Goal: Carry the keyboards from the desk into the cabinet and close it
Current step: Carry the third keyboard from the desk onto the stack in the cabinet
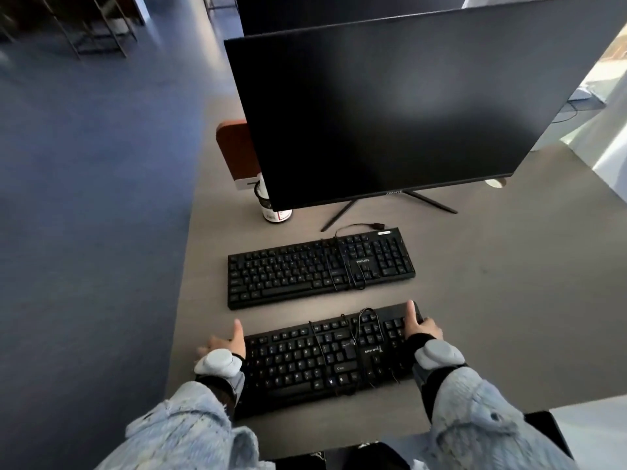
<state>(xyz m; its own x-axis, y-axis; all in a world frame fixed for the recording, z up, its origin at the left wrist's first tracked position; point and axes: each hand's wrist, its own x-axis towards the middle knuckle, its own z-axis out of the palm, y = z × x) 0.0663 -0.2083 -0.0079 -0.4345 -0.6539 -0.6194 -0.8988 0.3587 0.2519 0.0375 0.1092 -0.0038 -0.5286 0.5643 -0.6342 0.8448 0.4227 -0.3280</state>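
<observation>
Two black keyboards lie on the grey desk, each with its cable wound over the keys. The near keyboard sits close to the front edge. My left hand grips its left end, thumb up along the edge. My right hand grips its right end, thumb on the top corner. The far keyboard, marked Philips, lies just behind it, untouched. No cabinet is in view.
A large dark monitor stands on thin legs behind the keyboards. A white cup with pens and a red-brown divider panel are at its left. Blue-grey floor lies to the left of the desk.
</observation>
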